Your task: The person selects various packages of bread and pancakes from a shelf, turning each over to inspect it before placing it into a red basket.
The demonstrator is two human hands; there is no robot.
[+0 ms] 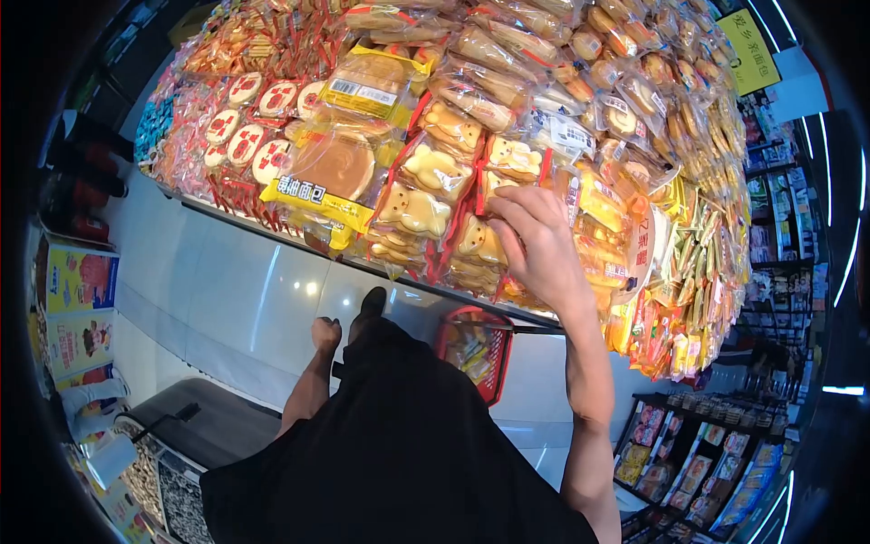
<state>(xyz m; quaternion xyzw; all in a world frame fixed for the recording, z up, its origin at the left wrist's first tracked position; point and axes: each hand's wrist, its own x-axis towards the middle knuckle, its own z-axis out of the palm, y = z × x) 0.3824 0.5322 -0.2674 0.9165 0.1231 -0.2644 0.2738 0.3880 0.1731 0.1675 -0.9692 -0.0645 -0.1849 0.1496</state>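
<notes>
My right hand (542, 243) reaches over the front of a heaped display, its thumb and fingers bent round the edge of a bear-shaped bread pack (495, 189). Whatever lies between those fingertips is hidden. More bear-shaped breads (415, 210) in clear and red wrappers lie just left of it. Further left is a large round bread in a yellow wrapper (328, 172). My left hand (326, 334) hangs low beside my body, above the floor, its fingers curled in, with nothing visible in it.
A red basket (495, 364) holding packets stands under the display's front edge (299, 243). Bins with a grey lid (204, 412) are at the lower left. Shelves of packaged goods (698, 462) stand at the lower right. A yellow sign (748, 53) is at the upper right.
</notes>
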